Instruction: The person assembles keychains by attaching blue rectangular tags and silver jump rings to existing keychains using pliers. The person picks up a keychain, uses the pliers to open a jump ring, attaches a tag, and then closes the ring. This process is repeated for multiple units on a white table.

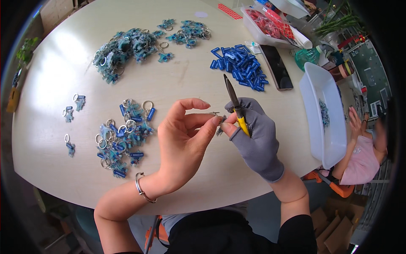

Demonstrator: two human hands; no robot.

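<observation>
My left hand (186, 135) is bare, with a metal bangle at the wrist. Its thumb and fingers pinch a small keychain (219, 130), mostly hidden by the fingertips, with a thin metal piece on top. My right hand (258, 139), in a grey glove with bare fingertips, grips yellow-handled pliers (231, 91), jaws pointing away from me. Its fingertips touch the keychain too. Left of my hands lies a pile of keychains with blue tags (122, 135). Beyond is a larger heap of teal charms with rings (131, 48). Blue tags (241, 65) are heaped past the pliers.
Three keychains (69, 146) lie apart at the left. A black phone (277, 67) rests beside the tags. At right stands a white bin (317, 114) with teal pieces inside; behind it sits a person in pink (361, 161). A tub of red packets (270, 27) is at the back.
</observation>
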